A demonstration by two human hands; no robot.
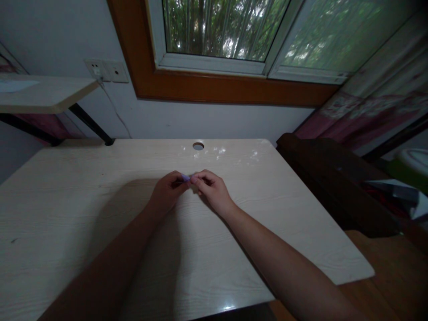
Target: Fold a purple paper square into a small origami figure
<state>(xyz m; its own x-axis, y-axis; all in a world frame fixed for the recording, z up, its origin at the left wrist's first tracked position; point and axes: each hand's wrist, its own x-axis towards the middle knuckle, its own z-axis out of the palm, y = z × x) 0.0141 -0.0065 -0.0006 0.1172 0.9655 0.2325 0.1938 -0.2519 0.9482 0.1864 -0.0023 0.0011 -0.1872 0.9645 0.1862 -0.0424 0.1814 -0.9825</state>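
**Item 1.** Left hand: at the middle of the desk, fingers curled, fingertips pinched on the small purple piece.

**Item 2.** Right hand: just beside the left hand at its 3 o'clock, fingertips meeting it and closed on the same piece.

**Item 3.** Small purple piece: held between both sets of fingertips, at or just above the desktop. Too small to tell what it is.

**Item 4.** Pale wood-grain desk: both forearms lie across it from 6 o'clock.

**Item 5.** Round cable hole: near the far edge, at 12 o'clock from the hands.

**Item 6.** Wall socket: at 10 o'clock, with a thin cable hanging from it.

**Item 7.** Shelf board: at 9 to 10 o'clock, on dark brackets.

**Item 8.** Window: at 12 o'clock, in a brown wood frame, with greenery outside.

**Item 9.** Dark wooden furniture: at 3 o'clock, beside the desk.

**Item 10.** Patterned curtain: at 2 o'clock.
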